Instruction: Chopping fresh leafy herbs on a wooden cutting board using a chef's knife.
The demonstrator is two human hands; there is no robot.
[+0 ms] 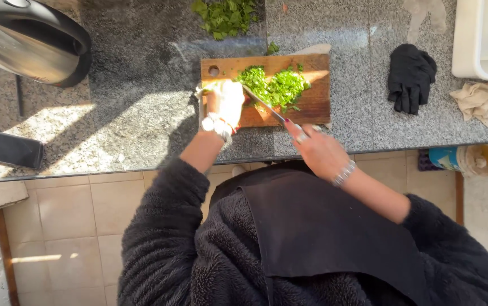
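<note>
Green chopped herbs [275, 86] lie on the wooden cutting board [317, 105]. Right hand [320, 152] grips the knife [264, 103]; left hand [226, 102] curls closed beside them, steadying the pile.

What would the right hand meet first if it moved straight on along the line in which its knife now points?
Most likely the pile of chopped green herbs on the wooden cutting board. The right hand holds the knife pointing up-left, with the left hand close beside that line; depth is unclear.
</note>
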